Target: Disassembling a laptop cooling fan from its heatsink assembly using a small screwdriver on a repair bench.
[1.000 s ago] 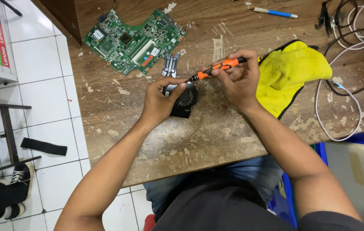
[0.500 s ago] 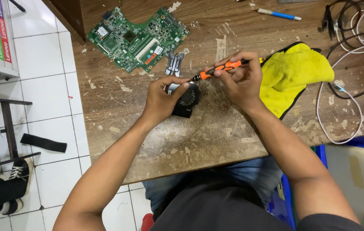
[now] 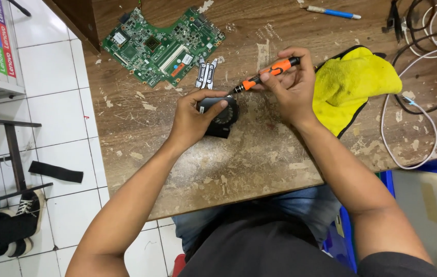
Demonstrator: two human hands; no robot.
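Observation:
My left hand [image 3: 194, 117] grips a small black cooling fan [image 3: 222, 117] that rests on the worn wooden table [image 3: 259, 159]. My right hand [image 3: 291, 84] holds an orange and black screwdriver [image 3: 266, 74], its tip pointing down-left at the fan's top edge. A green circuit board [image 3: 163, 45] lies just beyond the fan, with a small silver metal bracket [image 3: 205, 74] between them. Part of the fan is hidden under my left fingers.
A yellow cloth [image 3: 354, 84] lies right of my right hand. White and black cables [image 3: 424, 92] coil at the far right. A blue pen [image 3: 334, 12] lies at the table's far edge. A blue bin [image 3: 424, 205] stands at lower right. Another person's black shoe [image 3: 23, 218] rests on the tiled floor.
Both hands and the fan stay in nearly the same place; the screwdriver tip remains at the fan, with only slight shifts of my right fingers.

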